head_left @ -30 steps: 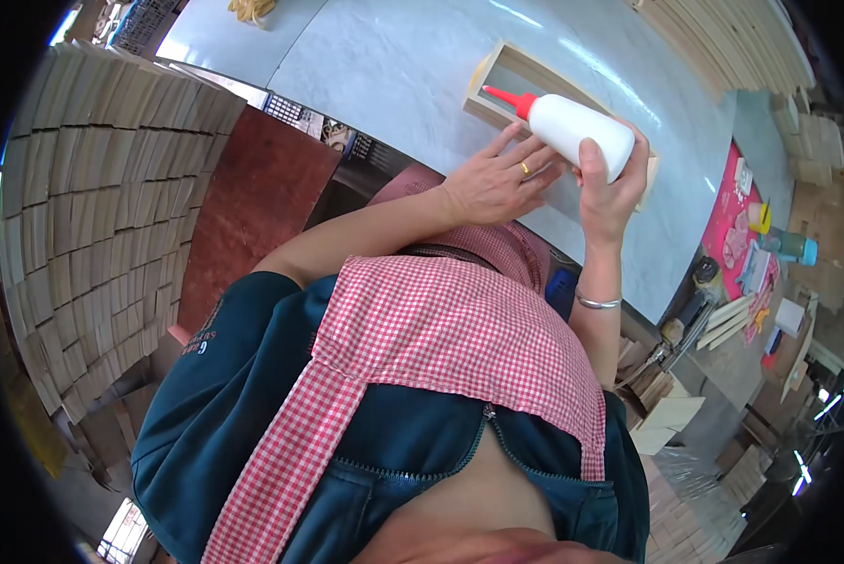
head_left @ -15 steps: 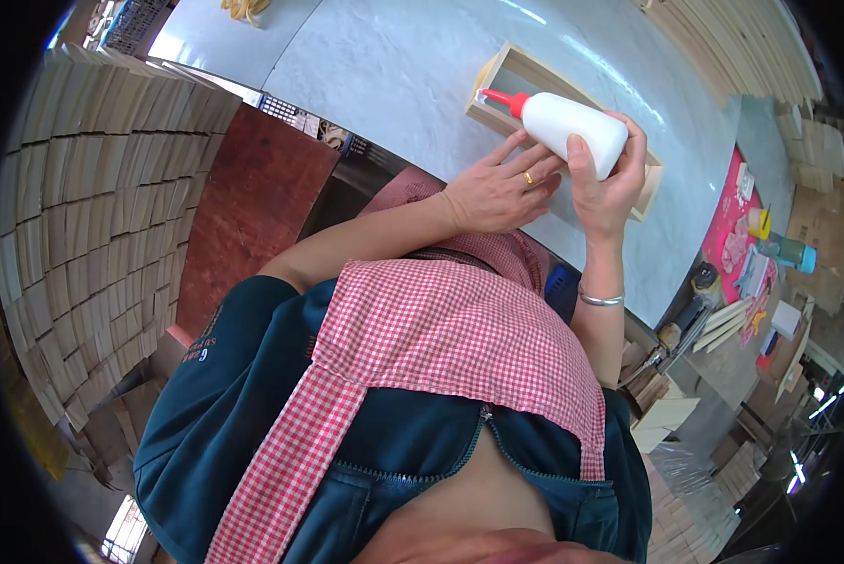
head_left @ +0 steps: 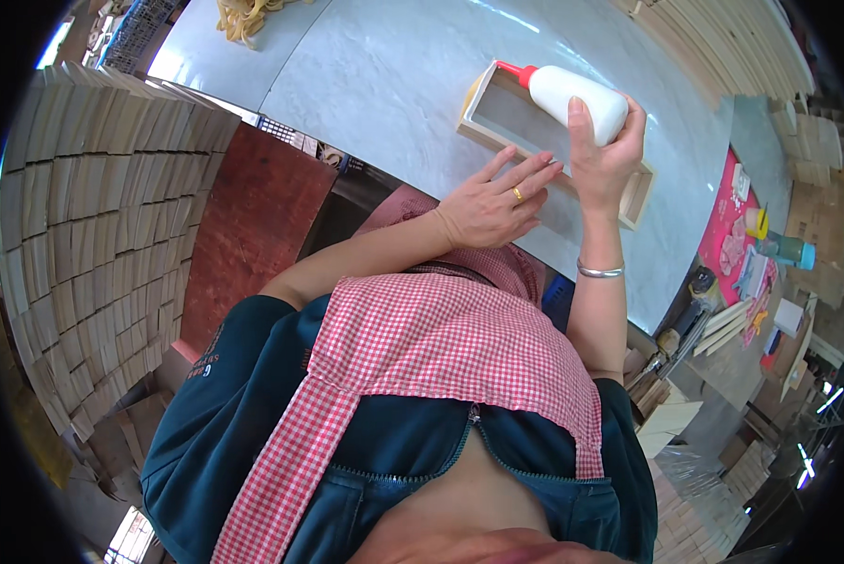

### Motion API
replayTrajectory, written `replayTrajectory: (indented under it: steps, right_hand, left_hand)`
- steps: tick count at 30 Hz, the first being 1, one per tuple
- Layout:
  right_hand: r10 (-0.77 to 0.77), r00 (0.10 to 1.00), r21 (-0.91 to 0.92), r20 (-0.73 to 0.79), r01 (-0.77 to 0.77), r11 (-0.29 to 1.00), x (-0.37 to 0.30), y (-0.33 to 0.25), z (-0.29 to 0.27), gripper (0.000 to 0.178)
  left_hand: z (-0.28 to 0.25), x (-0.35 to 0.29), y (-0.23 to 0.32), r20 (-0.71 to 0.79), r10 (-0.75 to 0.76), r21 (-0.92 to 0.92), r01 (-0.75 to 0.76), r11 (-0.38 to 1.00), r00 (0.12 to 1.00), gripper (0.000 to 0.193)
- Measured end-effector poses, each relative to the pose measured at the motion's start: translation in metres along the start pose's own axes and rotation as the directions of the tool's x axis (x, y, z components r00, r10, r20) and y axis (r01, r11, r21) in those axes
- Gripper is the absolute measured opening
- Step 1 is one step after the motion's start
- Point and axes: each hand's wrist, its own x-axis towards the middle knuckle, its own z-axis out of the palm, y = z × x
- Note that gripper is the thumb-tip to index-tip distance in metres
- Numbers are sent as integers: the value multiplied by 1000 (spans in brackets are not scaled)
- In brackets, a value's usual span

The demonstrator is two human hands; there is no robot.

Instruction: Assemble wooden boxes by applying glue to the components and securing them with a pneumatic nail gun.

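A white squeeze bottle with a red nozzle [head_left: 577, 101] is tilted almost on its side in my right hand [head_left: 602, 155], whose fingers wrap round its base. The red tip points left, at the far left corner of a shallow wooden frame [head_left: 502, 138]. That long rectangular frame lies on the grey marbled table [head_left: 375, 85], partly hidden behind the bottle and my hands. My left hand [head_left: 495, 202] wears a gold ring and has its fingers stretched out. Its fingertips are at the frame's near long side; whether they touch it I cannot tell.
Tall stacks of wooden strips [head_left: 93, 216] stand at the left beside a reddish-brown board [head_left: 253, 197]. More long strips [head_left: 723, 38] lie at the table's far right. Yellowish bands [head_left: 243, 19] rest at the far left. A blue-capped bottle [head_left: 793, 252] stands on the cluttered right side.
The bottle has moved up and slightly right, its red tip now at the frame's far left corner. My left hand has shifted slightly down and left, fingers still stretched.
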Motion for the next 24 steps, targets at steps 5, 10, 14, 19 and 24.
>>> replayTrajectory:
  steps: [5,10,14,19,24]
  right_hand:
    - [13,999,-61,-35,-15,998,4,-2,-6,50]
    - [74,995,-154,-72,-84,984,1,-2,-32,51]
    - [120,986,-180,-119,-140,974,-3,3,-56,52]
    - [174,969,-217,-175,-210,953,-9,6,-86,52]
    - [221,947,-258,-233,-280,925,-17,13,-117,52]
  left_hand:
    - [-3,2,1,7,-3,6,3,1000,1000,35]
    - [-6,4,2,11,1,11,-1,1000,1000,33]
    - [-11,6,4,80,-44,52,40,998,996,33]
    - [-12,7,7,73,-47,29,45,999,996,28]
    - [-12,6,7,91,-65,32,63,998,994,31]
